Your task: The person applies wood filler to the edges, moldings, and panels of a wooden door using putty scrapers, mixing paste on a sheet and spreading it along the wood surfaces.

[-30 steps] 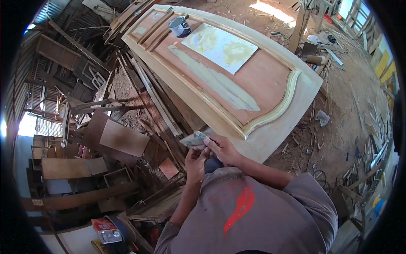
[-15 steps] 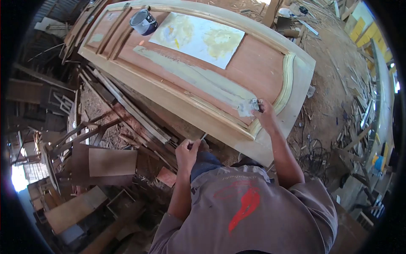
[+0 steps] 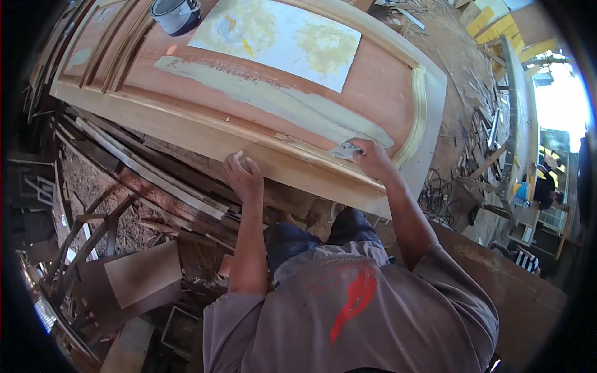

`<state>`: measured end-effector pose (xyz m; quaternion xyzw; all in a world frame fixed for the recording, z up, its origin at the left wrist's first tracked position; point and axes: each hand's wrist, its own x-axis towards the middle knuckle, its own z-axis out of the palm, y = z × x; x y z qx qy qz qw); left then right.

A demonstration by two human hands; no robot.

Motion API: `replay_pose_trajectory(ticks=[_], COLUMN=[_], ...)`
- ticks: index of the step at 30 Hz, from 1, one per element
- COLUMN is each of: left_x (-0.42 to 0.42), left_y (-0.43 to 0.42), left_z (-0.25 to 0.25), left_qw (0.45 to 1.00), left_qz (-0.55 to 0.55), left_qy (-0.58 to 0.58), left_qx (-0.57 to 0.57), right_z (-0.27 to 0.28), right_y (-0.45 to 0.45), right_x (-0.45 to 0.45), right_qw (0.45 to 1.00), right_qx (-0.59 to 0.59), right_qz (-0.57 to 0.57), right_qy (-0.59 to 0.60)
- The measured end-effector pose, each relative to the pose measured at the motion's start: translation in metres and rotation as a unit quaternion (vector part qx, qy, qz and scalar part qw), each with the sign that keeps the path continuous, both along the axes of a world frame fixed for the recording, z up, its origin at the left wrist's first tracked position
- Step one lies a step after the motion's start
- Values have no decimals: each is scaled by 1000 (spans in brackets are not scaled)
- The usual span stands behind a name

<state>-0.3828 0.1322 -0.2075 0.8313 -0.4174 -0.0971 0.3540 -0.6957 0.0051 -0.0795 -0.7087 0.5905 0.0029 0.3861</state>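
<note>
My right hand [image 3: 371, 158] is closed round a putty knife [image 3: 346, 150], its smeared flat blade low against the near edge of the reddish panel, beside the moulding. A long strip of pale filler [image 3: 267, 99] runs along that panel of the wooden door [image 3: 205, 130]. My left hand [image 3: 244, 177] is at the door's near edge, fingers curled. A small whitish bit shows at its fingertips; I cannot make out what it is.
A paint can [image 3: 176, 15] and a white sheet [image 3: 283, 37] smeared with yellowish filler rest on the door. Timber strips [image 3: 155, 165] lie below left, with a board [image 3: 144, 273] nearby. Cables [image 3: 440, 202] and wood scraps lie on the ground at right.
My right hand has moved the putty knife left and nearer, off the filler strip's end to the moulding. My left hand has risen from my lap to the door's near edge. The view has shifted.
</note>
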Motion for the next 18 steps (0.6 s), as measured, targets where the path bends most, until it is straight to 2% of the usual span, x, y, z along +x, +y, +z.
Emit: replay_pose_trajectory(ticks=[7, 10, 13, 16, 18], left_x=[9, 10, 8, -7, -21], left_y=[22, 43, 70, 92, 94], left_z=[2, 0, 1, 4, 9], left_qw=[998, 996, 993, 989, 991], left_qz=[-56, -70, -58, -41, -39], left_qy=[16, 44, 99, 131, 121], left_qx=[-27, -21, 16, 47, 53], right_z=[-29, -42, -36, -16, -22], right_y=[7, 4, -10, -18, -26], right_x=[-15, -34, -53, -51, -43], right_qw=[999, 993, 996, 999, 999], right_qx=[-26, -47, -14, 12, 24], right_qz=[17, 94, 54, -18, 0], right_qy=[-15, 56, 76, 30, 21])
